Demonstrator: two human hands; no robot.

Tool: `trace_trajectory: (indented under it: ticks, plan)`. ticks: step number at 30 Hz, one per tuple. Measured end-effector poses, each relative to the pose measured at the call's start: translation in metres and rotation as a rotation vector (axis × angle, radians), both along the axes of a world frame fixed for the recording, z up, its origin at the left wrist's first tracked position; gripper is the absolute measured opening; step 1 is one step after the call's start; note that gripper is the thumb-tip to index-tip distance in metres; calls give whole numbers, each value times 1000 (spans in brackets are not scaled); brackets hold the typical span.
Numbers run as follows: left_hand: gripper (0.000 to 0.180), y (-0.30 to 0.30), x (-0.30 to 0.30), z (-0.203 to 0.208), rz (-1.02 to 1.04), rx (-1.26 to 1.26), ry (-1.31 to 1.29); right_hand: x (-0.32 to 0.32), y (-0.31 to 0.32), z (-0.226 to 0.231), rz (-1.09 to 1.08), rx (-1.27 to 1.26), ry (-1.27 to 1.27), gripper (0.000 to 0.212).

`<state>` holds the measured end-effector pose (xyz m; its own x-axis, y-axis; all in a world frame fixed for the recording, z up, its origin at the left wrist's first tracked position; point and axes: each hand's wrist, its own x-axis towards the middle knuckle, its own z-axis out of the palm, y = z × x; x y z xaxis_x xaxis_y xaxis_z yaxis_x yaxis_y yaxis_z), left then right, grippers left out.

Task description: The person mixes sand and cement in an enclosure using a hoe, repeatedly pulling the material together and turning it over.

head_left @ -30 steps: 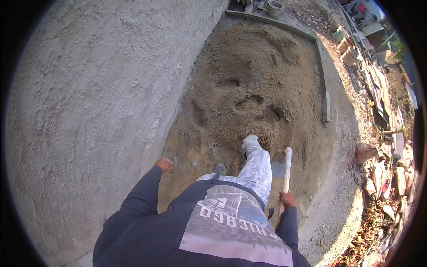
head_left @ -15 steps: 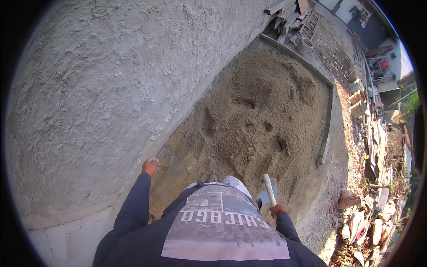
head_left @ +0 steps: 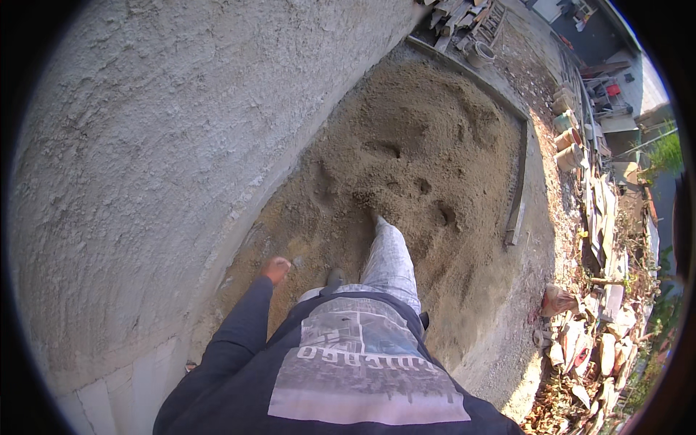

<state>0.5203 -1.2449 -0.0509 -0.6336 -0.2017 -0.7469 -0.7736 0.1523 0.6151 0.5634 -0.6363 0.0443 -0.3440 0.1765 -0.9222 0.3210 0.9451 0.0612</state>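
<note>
The left grip looks loosely curled with nothing visible in it; how far open, I cannot tell. At three o'clock is a leg, its foot blurred against the sand. The sand spreads towards one o'clock, trodden and pitted but largely heaped; what remains cannot be judged. The right hand is out of sight, its grip unknown.

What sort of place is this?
Probably an outdoor building site: a sandy heap lies beside a rough grey wall, with buckets and piled timber farther off.
</note>
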Motion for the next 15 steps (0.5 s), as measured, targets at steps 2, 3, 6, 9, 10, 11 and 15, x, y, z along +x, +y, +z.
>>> trace_trajectory:
  ticks: [2, 3, 6, 9, 10, 11, 15]
  plan:
    - [24, -5, -73, 80, 385, 235, 272, -6, -10, 3, 17, -17, -13, 48]
    - [25, -8, -99, 119, 383, 272, 352, -9, -14, 3, 30, -27, -19, 48]
    - [27, -13, -117, 192, 258, 153, 507, -26, -27, -1, 61, -59, -14, 48]
    - [30, -13, -117, 200, 100, -129, 550, -53, -33, -6, 64, -89, 16, 49]
    - [29, -10, -111, 196, 79, -216, 555, -59, -35, -7, 66, -99, 22, 49]
    - [30, -12, -102, 196, 125, -231, 503, -66, -38, -17, 77, -124, 24, 49]
    - [27, -30, -98, 165, 167, -188, 509, -105, -57, -24, 93, -152, 52, 49]
